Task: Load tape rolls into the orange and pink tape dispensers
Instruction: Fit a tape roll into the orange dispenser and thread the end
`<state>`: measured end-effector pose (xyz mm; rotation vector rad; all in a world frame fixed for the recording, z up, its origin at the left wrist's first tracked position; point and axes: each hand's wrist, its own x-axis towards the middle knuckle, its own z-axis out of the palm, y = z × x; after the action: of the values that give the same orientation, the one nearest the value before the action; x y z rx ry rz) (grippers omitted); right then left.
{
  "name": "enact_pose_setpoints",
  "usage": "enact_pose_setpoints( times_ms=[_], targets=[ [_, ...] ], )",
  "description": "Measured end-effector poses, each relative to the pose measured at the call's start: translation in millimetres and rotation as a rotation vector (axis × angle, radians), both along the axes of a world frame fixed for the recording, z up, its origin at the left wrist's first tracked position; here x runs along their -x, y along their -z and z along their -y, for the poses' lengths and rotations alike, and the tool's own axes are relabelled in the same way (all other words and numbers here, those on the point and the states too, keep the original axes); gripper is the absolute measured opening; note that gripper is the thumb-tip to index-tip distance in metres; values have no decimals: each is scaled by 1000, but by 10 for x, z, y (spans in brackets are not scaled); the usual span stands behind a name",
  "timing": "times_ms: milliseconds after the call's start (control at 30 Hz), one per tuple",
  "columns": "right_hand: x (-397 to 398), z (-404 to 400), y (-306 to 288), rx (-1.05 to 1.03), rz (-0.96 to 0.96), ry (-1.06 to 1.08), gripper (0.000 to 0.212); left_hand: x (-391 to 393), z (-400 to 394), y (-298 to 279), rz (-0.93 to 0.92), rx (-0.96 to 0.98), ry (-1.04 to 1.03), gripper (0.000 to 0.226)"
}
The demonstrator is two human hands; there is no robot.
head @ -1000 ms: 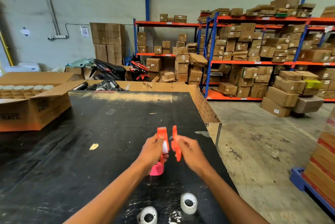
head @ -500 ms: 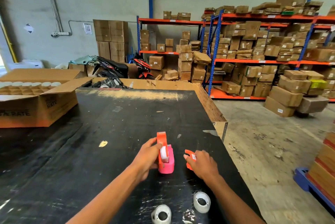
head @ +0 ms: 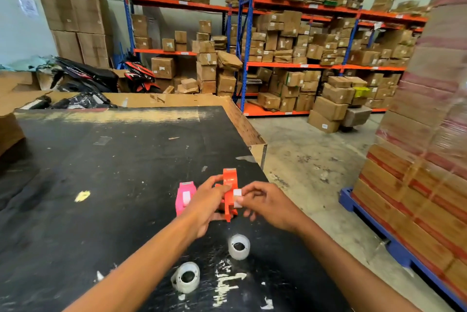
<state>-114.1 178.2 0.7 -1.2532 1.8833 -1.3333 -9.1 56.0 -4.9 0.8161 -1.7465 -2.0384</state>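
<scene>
An orange tape dispenser is held upright just above the black table between both hands. My left hand grips its left side. My right hand pinches a white piece at the dispenser's right side. The pink tape dispenser stands on the table just left of my left hand, untouched. Two clear tape rolls lie nearer me: one under the hands, the other further left and closer.
The table's right edge drops to a concrete floor. A wrapped pallet of boxes on a blue base rises at the right. Cardboard edges the table's far side and far left; shelves of boxes stand beyond.
The pink dispenser now stands alone on the table. My left hand left it and both hands came together on the orange dispenser, lifted up. The view swung right.
</scene>
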Motion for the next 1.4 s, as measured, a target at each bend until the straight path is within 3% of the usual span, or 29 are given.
enact_pose_setpoints(
  times_ms=[100, 233, 300, 433, 533, 733, 800, 900, 967, 1267, 1400],
  targets=[
    [181, -261, 44, -128, 12, 87, 28, 10, -26, 46, 18, 24, -11, 25],
    [240, -525, 254, -709, -414, 6, 36, -67, -5, 139, 33, 10, 2, 27],
    [184, -541, 338, -823, -527, -4, 46, -116, -7, 176, 29, -7, 4, 34],
    [125, -404, 276, -799, -645, 55, 64, -221, -12, 203, 20, -26, -9, 48],
    [28, -204, 258, -678, -658, 19, 69, -306, -6, 191, 37, 18, 2, 39],
    [-172, 70, 429, -639, -661, -93, 66, -519, 78, 183, 10, 1, -58, 28],
    [-161, 89, 395, -516, -532, -62, 59, -596, 113, 185, 0, -11, -65, 25],
    [-141, 108, 216, -225, 92, -47, 50, -689, 152, 167, -30, -43, -96, 19],
    [-158, 130, 107, -88, 360, -97, 47, -739, 164, 159, -44, -54, -122, 25],
    [-258, 234, 68, 20, 346, -164, 32, -855, 168, 130, -90, -31, -116, 51],
    [-271, 295, 84, 33, 376, -155, 24, -858, 161, 154, -120, -45, -131, 53]
  ],
)
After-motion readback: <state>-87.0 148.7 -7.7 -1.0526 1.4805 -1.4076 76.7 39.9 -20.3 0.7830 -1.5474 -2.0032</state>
